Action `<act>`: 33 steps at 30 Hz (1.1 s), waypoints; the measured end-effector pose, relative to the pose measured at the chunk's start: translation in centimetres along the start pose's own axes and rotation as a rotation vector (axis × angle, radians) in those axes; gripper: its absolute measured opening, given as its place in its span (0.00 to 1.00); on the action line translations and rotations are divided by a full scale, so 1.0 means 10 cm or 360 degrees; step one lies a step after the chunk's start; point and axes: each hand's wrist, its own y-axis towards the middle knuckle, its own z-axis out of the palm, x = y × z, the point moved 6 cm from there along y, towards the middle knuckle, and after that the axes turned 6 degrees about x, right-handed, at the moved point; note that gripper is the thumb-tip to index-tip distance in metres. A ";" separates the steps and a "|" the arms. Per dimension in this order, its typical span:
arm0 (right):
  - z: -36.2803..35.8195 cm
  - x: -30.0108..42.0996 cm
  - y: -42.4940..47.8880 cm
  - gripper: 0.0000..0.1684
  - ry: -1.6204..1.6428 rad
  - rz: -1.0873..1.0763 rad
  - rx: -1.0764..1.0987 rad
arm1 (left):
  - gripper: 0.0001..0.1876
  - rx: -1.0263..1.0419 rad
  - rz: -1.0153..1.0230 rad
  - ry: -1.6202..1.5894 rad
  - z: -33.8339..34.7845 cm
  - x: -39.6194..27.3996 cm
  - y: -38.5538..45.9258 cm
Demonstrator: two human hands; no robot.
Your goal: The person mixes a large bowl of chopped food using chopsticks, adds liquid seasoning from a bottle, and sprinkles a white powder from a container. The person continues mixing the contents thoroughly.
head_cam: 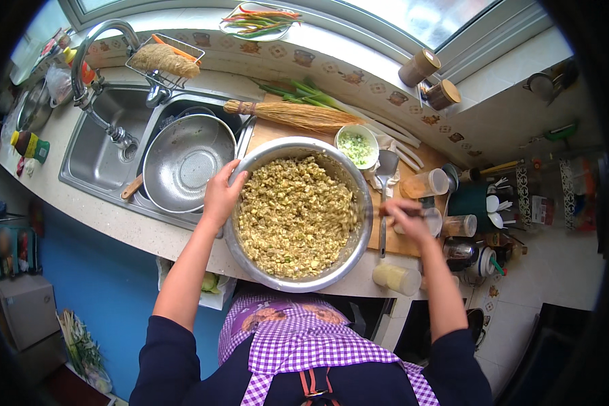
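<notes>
A large stainless-steel mixing bowl (299,285) stands at the counter's front edge, close to my apron. It holds a chopped yellow-brown mixture (289,218) with green bits. My left hand (223,193) grips the bowl's left rim, thumb on top and fingers outside. At the right rim, my right hand (408,218) is closed around a dark brown stirring utensil (388,208). Its far end reaches over the mixture; motion blur hides whether it is a pair of chopsticks. Beyond the right rim, a metal spatula (387,165) lies on the wooden cutting board (264,133).
A white bowl of chopped scallion (356,147), a straw whisk broom (294,114) and whole scallions (309,94) lie behind. At left, a strainer basin (190,162) sits over the double sink (106,122). Seasoning jars (424,183) crowd the right; one jar (397,279) lies near the front edge.
</notes>
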 end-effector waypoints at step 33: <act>0.78 1.64 1.11 0.13 -0.0040 -0.0537 0.0286 | 0.25 -0.0320 -0.0309 -0.0470 0.13 -0.01 -0.73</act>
